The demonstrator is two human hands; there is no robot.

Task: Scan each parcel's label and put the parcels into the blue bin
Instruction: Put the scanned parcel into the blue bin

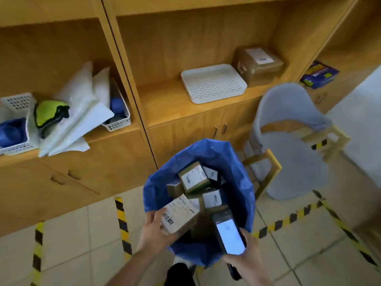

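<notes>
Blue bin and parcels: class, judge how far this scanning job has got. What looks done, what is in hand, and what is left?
Done: several labelled parcels already lie inside the blue bin. In hand: the left hand holds a labelled parcel over the bin's rim, while the right hand holds the handheld scanner beside it. Left: at least one cardboard parcel sits on the shelf beside the white tray.

Left hand (pixel 153 229) gripping a parcel (pixel 180 216), label up, over the near rim of the blue bin (pixel 243 182). Right hand (pixel 245 256) holding a scanner (pixel 227 234), screen lit, just beside the parcel. Several labelled parcels piled inside the bin. One box (pixel 257 64) on the shelf (pixel 165 100) beside a white tray (pixel 213 83). Grey chair (pixel 288 141) right of the bin. Striped tape (pixel 121 219) on the tiled floor.
</notes>
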